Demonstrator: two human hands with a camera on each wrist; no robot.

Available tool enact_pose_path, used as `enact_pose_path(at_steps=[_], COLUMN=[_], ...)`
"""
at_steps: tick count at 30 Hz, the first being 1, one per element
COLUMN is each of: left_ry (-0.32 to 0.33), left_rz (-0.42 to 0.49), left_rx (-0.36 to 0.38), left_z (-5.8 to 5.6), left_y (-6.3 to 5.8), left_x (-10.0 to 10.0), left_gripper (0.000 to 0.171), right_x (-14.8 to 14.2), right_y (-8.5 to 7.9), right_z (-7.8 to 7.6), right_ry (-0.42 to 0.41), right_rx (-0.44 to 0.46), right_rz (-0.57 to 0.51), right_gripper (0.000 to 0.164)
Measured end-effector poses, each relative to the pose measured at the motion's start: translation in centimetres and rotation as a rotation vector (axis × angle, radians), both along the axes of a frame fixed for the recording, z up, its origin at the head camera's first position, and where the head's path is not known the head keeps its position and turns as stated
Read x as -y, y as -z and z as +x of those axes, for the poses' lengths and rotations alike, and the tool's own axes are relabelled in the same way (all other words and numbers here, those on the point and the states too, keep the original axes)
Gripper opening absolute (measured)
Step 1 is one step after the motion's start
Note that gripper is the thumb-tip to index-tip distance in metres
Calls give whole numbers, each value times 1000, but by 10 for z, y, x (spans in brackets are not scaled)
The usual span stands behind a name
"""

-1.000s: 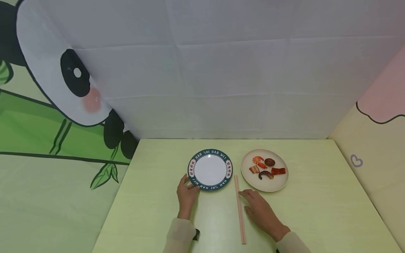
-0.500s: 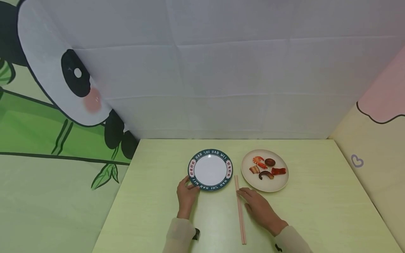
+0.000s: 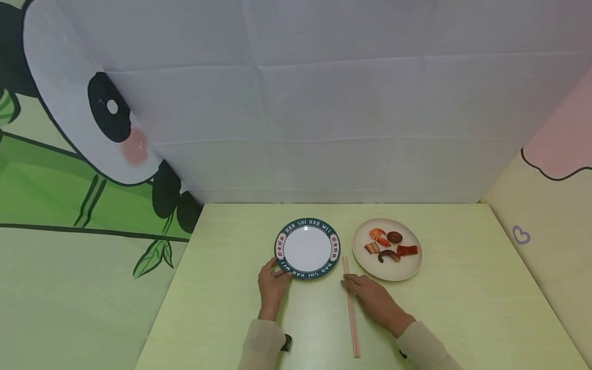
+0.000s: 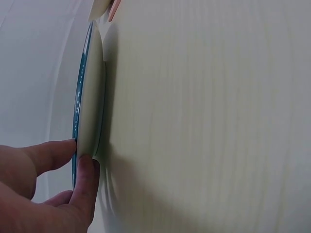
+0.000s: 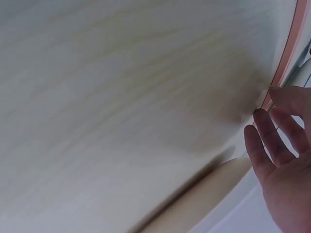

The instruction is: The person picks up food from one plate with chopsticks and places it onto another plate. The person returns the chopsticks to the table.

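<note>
In the head view a white plate with a green patterned rim [image 3: 307, 222] lies left of centre. My left hand [image 3: 273, 289] pinches its near left edge; the left wrist view shows the thumb [image 4: 60, 153] at the rim and fingers under it. A pair of pink chopsticks [image 3: 353, 329] lies on the table, pointing away from me. My right hand [image 3: 376, 303] reaches across them from the right, its thumb and fingertips closed about their upper part. In the right wrist view the thumb [image 5: 291, 99] meets the chopsticks [image 5: 289, 43].
Right of the chopsticks stands a cream plate [image 3: 386, 273]. On it lie a shrimp [image 3: 378, 236], a round brown piece [image 3: 394, 237], a red strip [image 3: 407, 250], a curved mushroom-like slice [image 3: 389, 255] and a striped piece [image 3: 372, 247]. A white cloth wall [image 3: 324, 169] rises behind the table.
My right hand has shifted left and slightly away from me, from beside the chopsticks to over them, and its fingers have closed about them. The left hand and both plates stay put.
</note>
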State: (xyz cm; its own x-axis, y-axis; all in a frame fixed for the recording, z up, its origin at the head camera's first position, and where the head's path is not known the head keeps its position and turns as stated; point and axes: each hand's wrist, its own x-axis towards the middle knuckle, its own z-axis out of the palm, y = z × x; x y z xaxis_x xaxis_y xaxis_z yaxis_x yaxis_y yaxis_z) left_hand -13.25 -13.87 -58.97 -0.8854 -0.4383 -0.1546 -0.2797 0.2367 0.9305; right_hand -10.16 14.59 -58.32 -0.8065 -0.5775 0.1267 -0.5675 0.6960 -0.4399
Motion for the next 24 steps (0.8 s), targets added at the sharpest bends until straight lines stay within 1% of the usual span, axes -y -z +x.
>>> enact_pose_path(at_steps=[6,12,18,20,24], left_ry=[-8,-6,-8,-7,-7], left_rz=[2,6,8,10,9], left_rx=[9,17,19,23,33], left_z=[-1,-1,-2,-2,-2], left_y=[1,3,5,5,4], left_x=[0,0,1,1,1], left_gripper=[68,68,68,68,67], right_x=[-1,-1,0,0,0], right_y=[3,6,5,3,0], right_z=[-5,-11,-17,-19,-23], right_ry=[-40,-83,-112,-127,-181], right_rx=[12,-7,-21,-41,-125], right_rz=[47,100,138,144,138], right_gripper=[35,32,28,26,22])
